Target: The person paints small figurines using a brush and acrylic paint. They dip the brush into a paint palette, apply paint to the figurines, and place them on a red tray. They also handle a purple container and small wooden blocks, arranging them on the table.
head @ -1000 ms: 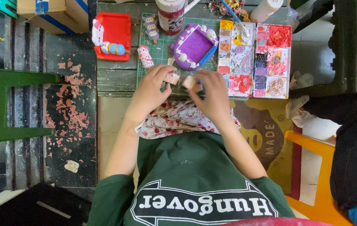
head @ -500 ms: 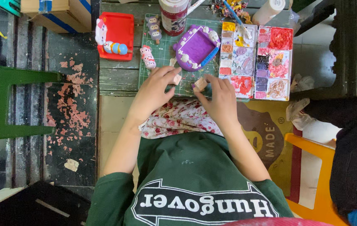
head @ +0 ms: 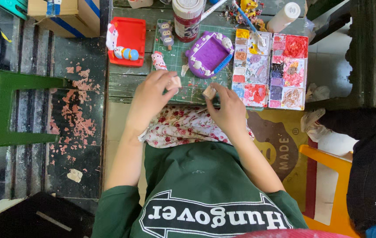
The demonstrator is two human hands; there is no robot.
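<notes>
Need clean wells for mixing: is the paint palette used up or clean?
Used: the paint palette has red, purple and yellow paint smeared across nearly all wells.

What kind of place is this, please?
Probably a home craft or hobby corner. A paint palette full of mixed colours lies beside a green cutting mat, with small painted figures on it. Each hand holds a small pale piece: left, right.

the hands have drawn apart, the left hand (head: 150,94) with its pale clay piece (head: 174,82) now clear of the right hand (head: 227,108) pinching its own small lump (head: 209,92).
</notes>
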